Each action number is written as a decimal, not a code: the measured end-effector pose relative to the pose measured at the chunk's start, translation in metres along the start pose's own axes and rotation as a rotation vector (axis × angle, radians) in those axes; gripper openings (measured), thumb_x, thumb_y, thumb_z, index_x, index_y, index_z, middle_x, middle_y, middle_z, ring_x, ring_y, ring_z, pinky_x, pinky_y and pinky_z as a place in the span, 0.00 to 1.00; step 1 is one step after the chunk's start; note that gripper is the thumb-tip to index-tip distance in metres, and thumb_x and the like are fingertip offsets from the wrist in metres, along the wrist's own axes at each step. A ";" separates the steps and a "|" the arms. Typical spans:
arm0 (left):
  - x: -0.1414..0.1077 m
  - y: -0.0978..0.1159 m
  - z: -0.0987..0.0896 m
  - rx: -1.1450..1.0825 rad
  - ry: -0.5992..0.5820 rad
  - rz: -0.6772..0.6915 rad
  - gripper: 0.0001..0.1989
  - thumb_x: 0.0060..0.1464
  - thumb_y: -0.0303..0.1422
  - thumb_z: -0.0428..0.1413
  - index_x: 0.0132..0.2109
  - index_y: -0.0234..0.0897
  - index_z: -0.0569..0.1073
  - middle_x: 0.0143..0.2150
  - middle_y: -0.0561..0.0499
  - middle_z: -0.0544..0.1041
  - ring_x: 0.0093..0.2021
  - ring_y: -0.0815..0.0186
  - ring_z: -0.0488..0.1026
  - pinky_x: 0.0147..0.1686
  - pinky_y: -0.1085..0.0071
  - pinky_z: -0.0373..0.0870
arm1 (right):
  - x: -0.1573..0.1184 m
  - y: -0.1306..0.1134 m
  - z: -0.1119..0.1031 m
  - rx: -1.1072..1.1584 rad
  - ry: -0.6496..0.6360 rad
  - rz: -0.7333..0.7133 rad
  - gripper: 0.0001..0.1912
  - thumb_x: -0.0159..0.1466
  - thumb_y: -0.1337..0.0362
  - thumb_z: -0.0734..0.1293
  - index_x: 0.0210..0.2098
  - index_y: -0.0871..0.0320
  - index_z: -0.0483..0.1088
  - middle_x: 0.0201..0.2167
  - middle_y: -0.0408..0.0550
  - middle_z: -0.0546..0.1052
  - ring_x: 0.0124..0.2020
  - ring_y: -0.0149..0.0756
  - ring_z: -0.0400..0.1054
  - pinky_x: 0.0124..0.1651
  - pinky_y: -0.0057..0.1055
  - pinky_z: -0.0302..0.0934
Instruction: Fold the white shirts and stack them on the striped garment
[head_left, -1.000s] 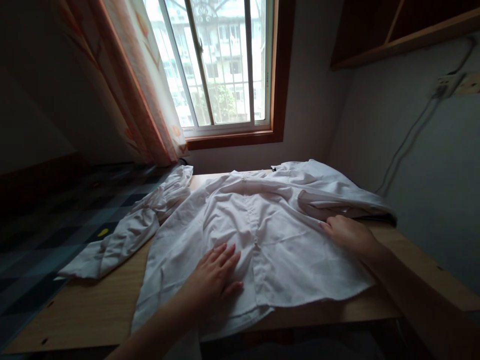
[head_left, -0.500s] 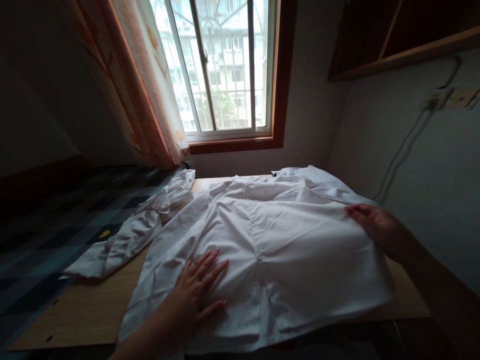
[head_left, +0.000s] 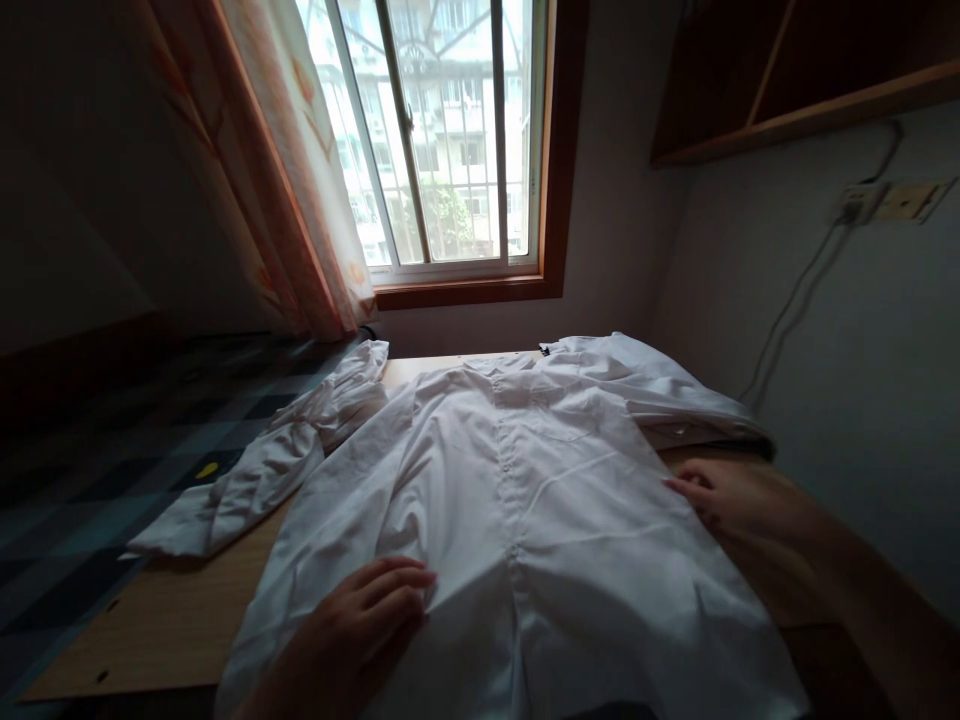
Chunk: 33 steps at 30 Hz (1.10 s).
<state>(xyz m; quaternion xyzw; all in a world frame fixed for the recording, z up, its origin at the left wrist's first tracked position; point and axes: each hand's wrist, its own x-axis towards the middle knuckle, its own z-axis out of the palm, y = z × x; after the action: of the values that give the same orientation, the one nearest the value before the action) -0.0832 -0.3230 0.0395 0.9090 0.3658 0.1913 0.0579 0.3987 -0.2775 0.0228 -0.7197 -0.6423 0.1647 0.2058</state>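
Note:
A white button-up shirt [head_left: 465, 480] lies spread front up on a wooden board, its collar towards the window and its hem towards me. My left hand [head_left: 367, 610] is on the lower left part of the shirt, fingers bent together on the cloth and thumb hidden; small folds run up from the fingertips. My right hand [head_left: 712, 492] is closed at the shirt's right side edge, thumb and fingers pinching the cloth there. The left sleeve [head_left: 262, 470] stretches out over the board's left edge, and the right sleeve lies bunched at the far right.
Under the shirt is the wooden board [head_left: 172, 610]. A dark checked bedcover [head_left: 67, 500] spreads on the left. Behind stand a window [head_left: 450, 140] and a patterned curtain [head_left: 300, 200]. A cable [head_left: 787, 310] hangs from a wall socket [head_left: 859, 203] on the right, below a wooden shelf [head_left: 810, 110].
My right hand has moved towards me and slightly left, and the shirt's right half has come down flatter. My left hand has shifted towards me, its spread fingers now bent together.

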 end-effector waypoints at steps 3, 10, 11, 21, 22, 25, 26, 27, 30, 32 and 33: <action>0.000 0.007 -0.005 -0.028 -0.144 0.011 0.11 0.62 0.29 0.52 0.43 0.46 0.79 0.58 0.50 0.77 0.63 0.59 0.70 0.58 0.66 0.72 | 0.031 -0.021 0.000 -0.005 -0.016 -0.033 0.26 0.66 0.42 0.59 0.28 0.55 0.74 0.27 0.51 0.79 0.26 0.40 0.70 0.28 0.32 0.55; 0.010 0.006 -0.006 0.016 -0.194 -0.045 0.12 0.61 0.37 0.56 0.50 0.46 0.77 0.58 0.50 0.78 0.59 0.59 0.73 0.58 0.64 0.72 | 0.071 -0.049 0.026 -0.206 0.223 -0.013 0.19 0.70 0.54 0.57 0.32 0.57 0.72 0.30 0.52 0.79 0.31 0.39 0.71 0.29 0.30 0.49; 0.014 0.000 -0.003 0.050 -0.153 -0.064 0.13 0.63 0.38 0.54 0.52 0.46 0.77 0.58 0.50 0.77 0.59 0.59 0.73 0.58 0.64 0.72 | 0.073 -0.050 0.027 -0.211 0.251 -0.014 0.18 0.70 0.55 0.57 0.33 0.57 0.73 0.30 0.53 0.79 0.30 0.39 0.70 0.29 0.30 0.49; 0.006 -0.067 0.045 0.408 -0.137 -0.303 0.29 0.65 0.52 0.45 0.69 0.49 0.63 0.70 0.46 0.63 0.68 0.49 0.61 0.65 0.44 0.55 | 0.079 -0.011 0.009 -0.317 0.280 0.026 0.20 0.71 0.55 0.56 0.37 0.58 0.75 0.33 0.56 0.80 0.34 0.44 0.74 0.33 0.32 0.54; 0.001 -0.065 0.045 0.412 -0.138 -0.300 0.30 0.65 0.53 0.45 0.69 0.49 0.62 0.70 0.46 0.63 0.68 0.49 0.61 0.65 0.45 0.56 | 0.076 -0.005 0.010 -0.331 0.244 0.024 0.20 0.71 0.55 0.57 0.37 0.58 0.75 0.33 0.56 0.80 0.35 0.45 0.74 0.33 0.32 0.55; -0.012 -0.052 0.037 0.394 -0.125 -0.243 0.31 0.62 0.54 0.49 0.68 0.49 0.64 0.67 0.46 0.68 0.66 0.50 0.65 0.63 0.49 0.59 | 0.062 0.004 0.015 -0.375 0.102 0.019 0.19 0.71 0.56 0.58 0.35 0.57 0.76 0.34 0.57 0.81 0.35 0.47 0.75 0.34 0.34 0.58; -0.014 -0.046 0.032 0.383 -0.119 -0.222 0.30 0.62 0.53 0.50 0.67 0.49 0.66 0.66 0.46 0.70 0.64 0.51 0.67 0.63 0.51 0.60 | 0.056 0.004 0.014 -0.399 0.057 0.032 0.18 0.71 0.56 0.58 0.34 0.57 0.76 0.34 0.57 0.81 0.34 0.47 0.76 0.35 0.35 0.59; -0.014 -0.039 0.026 0.372 -0.114 -0.208 0.29 0.61 0.52 0.51 0.65 0.50 0.68 0.64 0.47 0.72 0.62 0.52 0.69 0.63 0.52 0.61 | 0.051 0.002 0.013 -0.433 0.019 0.053 0.17 0.71 0.56 0.60 0.34 0.57 0.76 0.35 0.58 0.81 0.35 0.49 0.76 0.35 0.35 0.60; 0.001 -0.022 0.006 0.348 -0.094 -0.217 0.20 0.63 0.47 0.52 0.57 0.47 0.76 0.52 0.47 0.81 0.51 0.56 0.77 0.61 0.52 0.63 | 0.039 -0.018 0.003 -0.582 0.013 0.129 0.12 0.68 0.59 0.64 0.36 0.60 0.76 0.37 0.62 0.80 0.38 0.53 0.76 0.36 0.38 0.62; 0.028 -0.017 -0.005 0.334 -0.085 -0.223 0.18 0.66 0.44 0.49 0.48 0.43 0.80 0.40 0.47 0.83 0.41 0.58 0.78 0.55 0.53 0.68 | 0.040 -0.043 -0.004 -0.663 0.133 0.084 0.12 0.69 0.61 0.63 0.39 0.62 0.75 0.37 0.64 0.79 0.40 0.55 0.75 0.37 0.40 0.63; 0.047 -0.017 -0.008 0.323 -0.069 -0.217 0.18 0.67 0.43 0.48 0.43 0.42 0.80 0.37 0.47 0.82 0.40 0.58 0.78 0.51 0.55 0.71 | 0.043 -0.059 -0.004 -0.673 0.210 0.005 0.13 0.69 0.61 0.62 0.41 0.62 0.75 0.38 0.65 0.79 0.41 0.54 0.74 0.39 0.40 0.63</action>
<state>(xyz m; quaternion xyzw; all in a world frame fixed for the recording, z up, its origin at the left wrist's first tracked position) -0.0664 -0.2788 0.0565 0.8678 0.4852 0.0916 -0.0558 0.3558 -0.2297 0.0573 -0.7617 -0.6342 -0.1308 0.0218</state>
